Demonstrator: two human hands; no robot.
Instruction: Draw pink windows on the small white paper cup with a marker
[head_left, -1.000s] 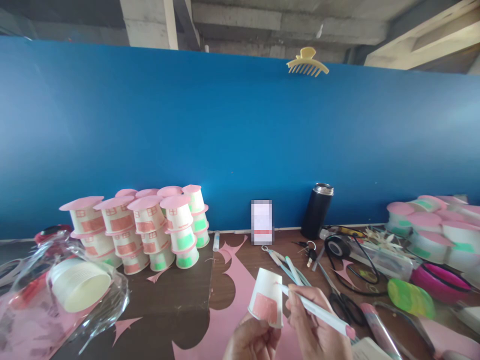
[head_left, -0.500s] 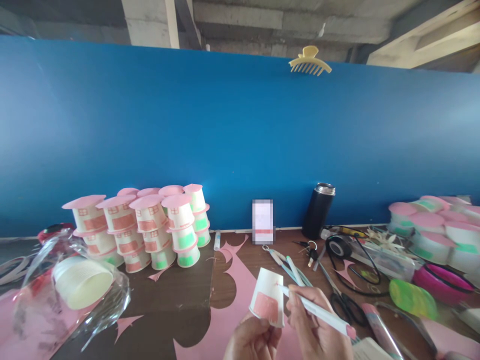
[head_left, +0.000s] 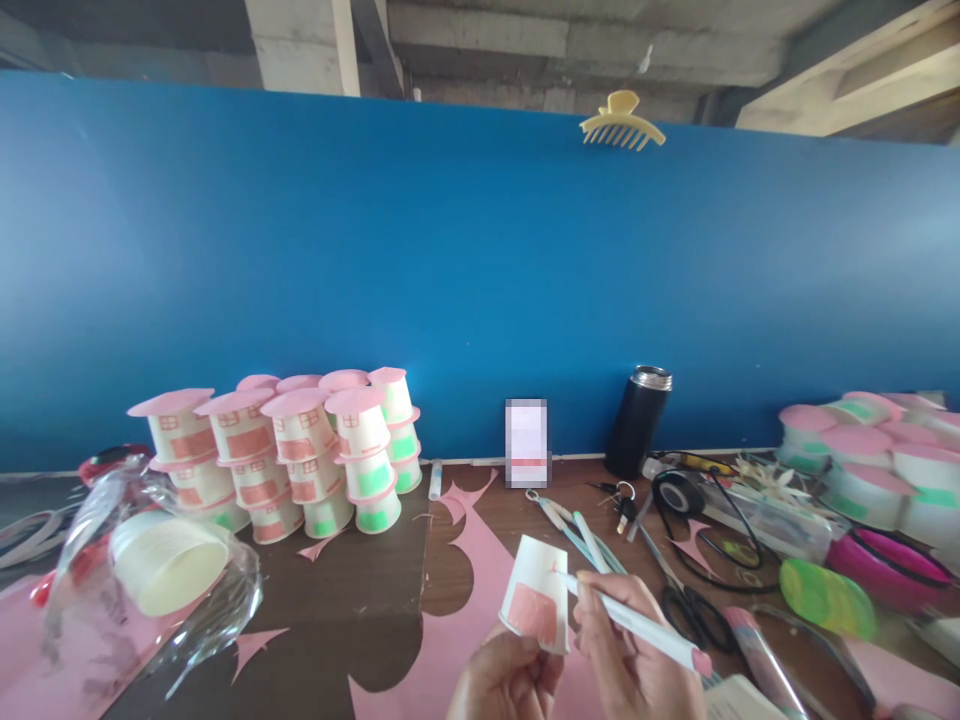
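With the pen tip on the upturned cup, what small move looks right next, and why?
Probably a short pen stroke beside the pink door. The left hand holds the paper cup upside down, and the right hand has the pen tip at its upper wall, where the finished cups show small pink windows.

Matt paper cup [head_left: 537,596], smooth plastic marker [head_left: 637,632], glossy metal flask [head_left: 637,421], crinkled clear plastic bag [head_left: 150,580]

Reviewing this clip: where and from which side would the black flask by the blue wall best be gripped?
Grip the black flask around the middle of its body, coming from the front, the near side. It stands upright, slightly tilted, close against the blue wall, so the back is shut off. Its round, straight sides suit a wrap grip below the metal lid.
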